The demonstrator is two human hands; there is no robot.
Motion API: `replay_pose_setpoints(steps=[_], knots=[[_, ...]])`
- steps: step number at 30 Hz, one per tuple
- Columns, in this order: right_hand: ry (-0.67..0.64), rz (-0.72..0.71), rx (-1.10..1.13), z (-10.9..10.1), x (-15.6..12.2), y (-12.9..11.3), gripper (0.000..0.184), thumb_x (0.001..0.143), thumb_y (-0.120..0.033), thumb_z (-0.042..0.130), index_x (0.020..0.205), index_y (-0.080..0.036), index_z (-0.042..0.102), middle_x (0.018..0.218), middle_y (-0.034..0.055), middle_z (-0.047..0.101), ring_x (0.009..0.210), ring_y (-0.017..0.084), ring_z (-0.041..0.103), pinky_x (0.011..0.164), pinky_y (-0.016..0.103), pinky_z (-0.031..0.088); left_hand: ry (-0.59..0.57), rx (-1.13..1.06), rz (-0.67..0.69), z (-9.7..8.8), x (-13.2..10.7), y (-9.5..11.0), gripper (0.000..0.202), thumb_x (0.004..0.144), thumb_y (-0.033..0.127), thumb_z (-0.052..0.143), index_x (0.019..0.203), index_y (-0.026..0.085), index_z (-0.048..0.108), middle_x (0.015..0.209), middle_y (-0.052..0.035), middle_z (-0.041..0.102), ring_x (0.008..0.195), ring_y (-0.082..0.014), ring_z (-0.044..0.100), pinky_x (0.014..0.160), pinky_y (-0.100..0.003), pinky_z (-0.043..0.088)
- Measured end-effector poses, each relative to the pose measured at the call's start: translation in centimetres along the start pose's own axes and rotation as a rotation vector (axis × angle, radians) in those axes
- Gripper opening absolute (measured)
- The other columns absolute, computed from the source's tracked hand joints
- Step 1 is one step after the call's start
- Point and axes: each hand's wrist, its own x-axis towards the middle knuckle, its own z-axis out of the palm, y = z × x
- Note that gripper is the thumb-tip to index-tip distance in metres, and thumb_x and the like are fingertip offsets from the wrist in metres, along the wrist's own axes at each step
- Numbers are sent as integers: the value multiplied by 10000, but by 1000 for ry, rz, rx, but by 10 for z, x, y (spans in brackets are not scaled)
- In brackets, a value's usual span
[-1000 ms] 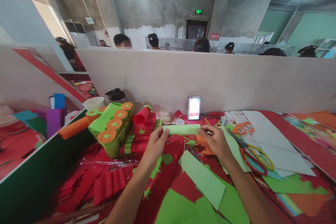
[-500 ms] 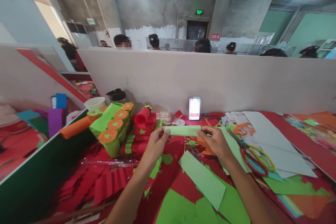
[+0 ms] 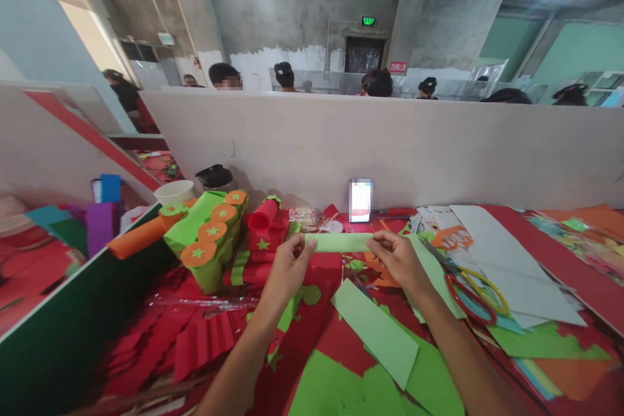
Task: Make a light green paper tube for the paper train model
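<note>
A strip of pale green paper [image 3: 342,242] is stretched level between my two hands above the red table. My left hand [image 3: 295,260] pinches its left end, thumb in front. At the right end, my right hand [image 3: 392,255] grips it between thumb and fingers. The paper looks folded or rolled; I cannot tell which. Below the hands lies a flat pale green paper piece [image 3: 375,335] on brighter green sheets [image 3: 336,387]. Left of my left hand stand a red paper model [image 3: 266,240] with green stars and a green paper model [image 3: 209,266] with orange discs.
Two pairs of scissors [image 3: 475,296] lie at the right, by white sheets [image 3: 507,260]. A lit phone [image 3: 361,200] leans on the white partition [image 3: 292,143]. Folded red paper [image 3: 205,341] lies left. A white cup [image 3: 175,192] and a dark-lidded jug [image 3: 214,177] stand behind. Several people sit beyond.
The green strip looks slightly flatter and narrower between my hands. Both hands keep their hold in nearly the same place; the view has shifted very slightly.
</note>
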Motion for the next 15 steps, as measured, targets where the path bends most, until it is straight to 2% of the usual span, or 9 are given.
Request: replay_pose_setpoints(steps=[3,7,11,15], knots=[[-10,17,26,0,-1,3,247,862,-421,627,780,-189,604,625,-30,562,539,108,493,508,214,379,-58,7,-9,-1,1,-1,322,844,442,584,674,199,458,496,86,414,413,-68,346,398,-180,263],[-58,77,102,3,0,9,278,883,-473,582,866,-195,580,603,-32,592,416,80,418,405,204,326,-69,-73,-33,1,0,-2,296,847,444,593,728,195,488,540,74,481,448,-78,447,415,-167,329],[-28,119,225,9,1,11,332,834,-474,650,1000,-191,600,587,-26,621,393,82,408,361,197,298,-75,-239,-70,4,-1,0,267,806,428,654,816,176,567,674,41,569,598,-109,595,598,-208,504],[-3,132,285,14,-1,6,305,820,-458,674,904,-166,654,635,7,657,396,69,413,375,205,309,-83,-299,-86,5,-1,0,269,775,416,696,818,169,598,719,24,609,627,-115,619,644,-216,520]])
